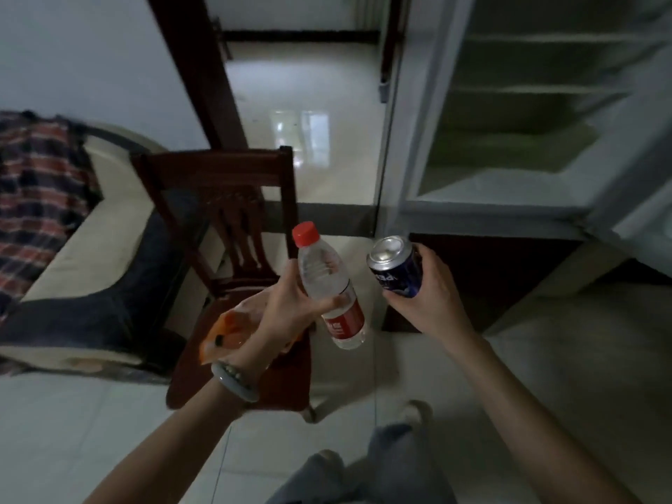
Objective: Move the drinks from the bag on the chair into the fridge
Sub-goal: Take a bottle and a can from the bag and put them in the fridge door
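Bottle, left hand; can, right hand

Clear bottle with red cap and red label; dark blue can with silver top; orange-and-clear bag; dark reddish-brown chair; red-and-navy plaid cloth far left; white fridge.
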The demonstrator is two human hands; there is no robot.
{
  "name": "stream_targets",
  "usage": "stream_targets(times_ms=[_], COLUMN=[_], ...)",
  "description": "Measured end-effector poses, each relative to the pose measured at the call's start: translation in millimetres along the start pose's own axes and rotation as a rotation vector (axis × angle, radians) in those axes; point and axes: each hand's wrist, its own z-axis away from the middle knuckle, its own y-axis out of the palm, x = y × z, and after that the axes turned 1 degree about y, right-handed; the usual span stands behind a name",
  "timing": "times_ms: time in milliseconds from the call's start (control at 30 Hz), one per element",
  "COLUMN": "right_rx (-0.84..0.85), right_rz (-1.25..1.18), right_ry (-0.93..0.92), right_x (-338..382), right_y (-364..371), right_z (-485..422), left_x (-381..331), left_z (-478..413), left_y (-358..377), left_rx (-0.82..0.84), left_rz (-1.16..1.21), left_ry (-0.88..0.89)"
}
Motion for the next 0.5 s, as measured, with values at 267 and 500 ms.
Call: stream_targets(times_ms=[267,500], right_rx=[-0.225,-0.388], right_rz=[-0.002,-0.065], right_ry=[0.150,0.224], right_x=[-77.1,-169.9], right_y=[-125.4,-254.7], right_z=[14.4,19.5], left_x=[-90.9,-147.2], left_z=[-40.3,-66.6], left_y=[135.0,289.7], left_rx=[0.260,0.438], left_rz=[-0.029,-0.012], left_ry=[0.155,0.202])
